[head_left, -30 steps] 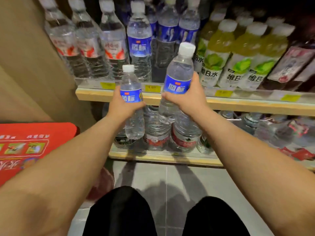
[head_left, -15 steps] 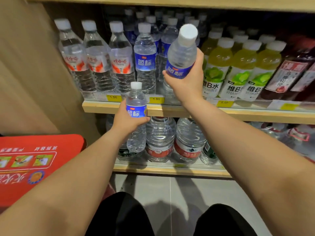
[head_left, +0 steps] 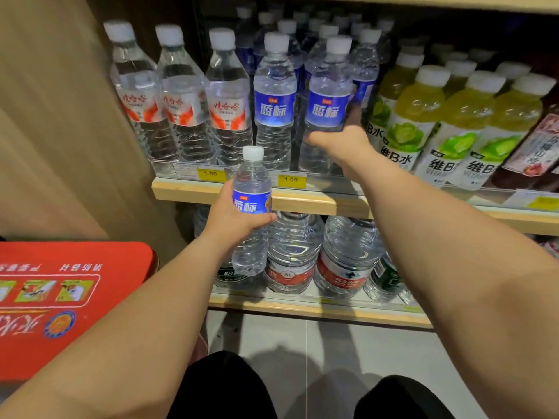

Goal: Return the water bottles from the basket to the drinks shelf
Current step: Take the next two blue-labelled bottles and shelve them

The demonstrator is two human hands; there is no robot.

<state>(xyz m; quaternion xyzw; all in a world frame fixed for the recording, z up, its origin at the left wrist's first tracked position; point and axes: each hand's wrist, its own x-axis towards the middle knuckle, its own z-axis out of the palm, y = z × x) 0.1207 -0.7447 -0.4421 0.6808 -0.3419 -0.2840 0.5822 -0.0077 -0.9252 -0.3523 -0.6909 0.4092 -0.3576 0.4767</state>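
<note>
Steadiness counts: right hand, clasping the tall bottle, should seat it upright; left hand clasps the small bottle.

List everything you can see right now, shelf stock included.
Right-hand bottle: one, clear, blue label, upright, front row of upper shelf.
Left-hand bottle: one, clear, blue label, held before the shelf edge.
Shelved blue-label bottles: one in front, more behind, uncountable.
Red-label bottles: three in front, clear, upper shelf left.
Vitamin drinks: several, yellow-green, upper shelf right.
Dark drinks: some, reddish labels, far right.
Large jugs: two, clear, red labels, lower shelf.
Price tags: at least three, yellow, shelf rail.
Red printed panel: one, left.
Left hand: grips its bottle.
Right hand: grips its bottle.
</note>
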